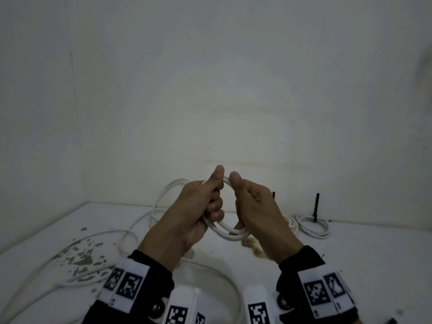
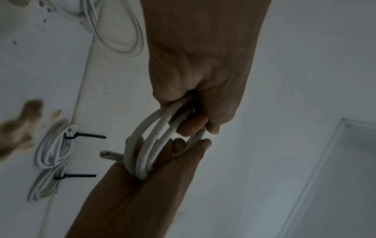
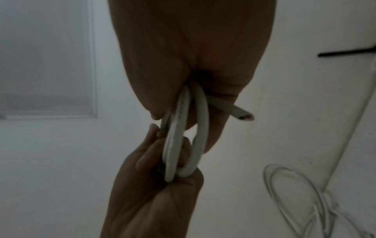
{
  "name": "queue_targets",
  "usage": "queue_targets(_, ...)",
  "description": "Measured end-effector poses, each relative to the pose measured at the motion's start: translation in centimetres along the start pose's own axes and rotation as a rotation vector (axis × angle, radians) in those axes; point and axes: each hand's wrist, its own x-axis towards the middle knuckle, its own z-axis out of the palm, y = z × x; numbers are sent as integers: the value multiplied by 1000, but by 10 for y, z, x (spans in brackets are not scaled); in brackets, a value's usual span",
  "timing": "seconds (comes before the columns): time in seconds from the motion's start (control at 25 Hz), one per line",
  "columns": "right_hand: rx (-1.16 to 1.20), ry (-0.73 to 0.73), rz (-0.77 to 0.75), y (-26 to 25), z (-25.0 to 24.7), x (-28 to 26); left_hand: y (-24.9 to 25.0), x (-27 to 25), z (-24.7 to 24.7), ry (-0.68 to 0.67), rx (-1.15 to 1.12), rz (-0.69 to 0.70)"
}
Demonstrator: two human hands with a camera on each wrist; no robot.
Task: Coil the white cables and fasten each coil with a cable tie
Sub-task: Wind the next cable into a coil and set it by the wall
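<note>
A small white cable coil (image 1: 228, 232) is held up above the table between both hands. My left hand (image 1: 196, 206) grips its left side with fingers curled round the loops and the thumb on top. My right hand (image 1: 254, 204) grips the right side the same way. In the left wrist view the coil (image 2: 150, 145) shows about three turns, and a cut cable end (image 2: 107, 154) sticks out by the right hand (image 2: 162, 193). The right wrist view shows that end (image 3: 243, 114) poking from under my right hand (image 3: 183, 56). No tie is on this coil.
Two tied coils lie at the back right: one (image 1: 313, 226) with an upright black tie (image 1: 316, 206), the other mostly hidden behind my right hand. Loose white cable (image 1: 105, 235) sprawls over the stained white table (image 1: 374, 265) on the left. A wall stands close behind.
</note>
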Motion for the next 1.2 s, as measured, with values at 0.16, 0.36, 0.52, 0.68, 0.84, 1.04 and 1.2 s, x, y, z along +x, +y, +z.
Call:
queue_targets(0.16, 64, -10, -52, 3, 9, -3, 5, 0, -6, -23, -71, -7)
queue_targets(0.36, 301, 96, 111, 2, 14, 2, 3, 2, -7, 26, 0, -21)
queue_targets(0.52, 139, 79, 58, 1, 17, -5, 4, 1, -5, 24, 28, 11)
queue_targets(0.68, 85, -24, 49, -3, 19, -8, 4, 0, -7, 36, 9, 11)
queue_targets(0.84, 97, -76, 94, -1, 15, -4, 1, 2, -11, 32, 18, -20)
queue_targets(1.04, 216, 16, 185, -2, -6, 4, -2, 2, -10, -62, 140, -100)
queue_targets(1.2, 259, 24, 147, 1, -11, 5, 3, 1, -11, -103, 183, -114)
